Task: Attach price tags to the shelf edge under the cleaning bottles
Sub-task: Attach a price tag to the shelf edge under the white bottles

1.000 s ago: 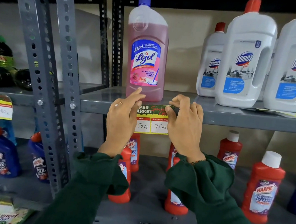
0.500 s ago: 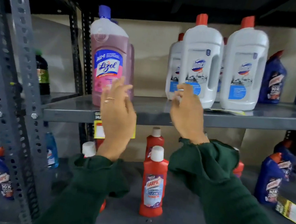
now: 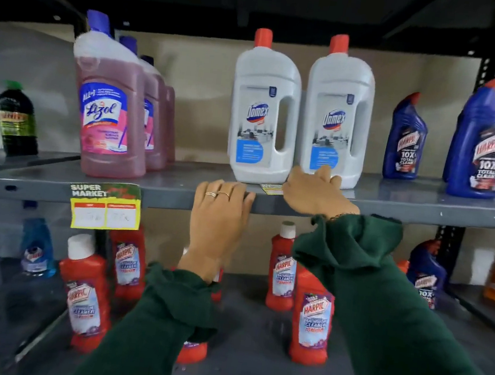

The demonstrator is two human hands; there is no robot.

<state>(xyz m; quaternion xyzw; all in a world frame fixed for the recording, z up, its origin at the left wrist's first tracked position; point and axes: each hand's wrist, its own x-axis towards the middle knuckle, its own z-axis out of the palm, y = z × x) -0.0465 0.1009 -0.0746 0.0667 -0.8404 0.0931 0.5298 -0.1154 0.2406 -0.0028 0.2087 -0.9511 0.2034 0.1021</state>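
our left hand (image 3: 220,212) rests flat, fingers spread, on the shelf edge (image 3: 420,212); our right hand (image 3: 313,189) lies over a loose price tag (image 3: 271,188), its grip perhaps open but unclear.

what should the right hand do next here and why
Probably pinch the loose price tag lying flat on the shelf by the white bottles and lift it. The right hand already rests beside it, and the edge below has no tag.
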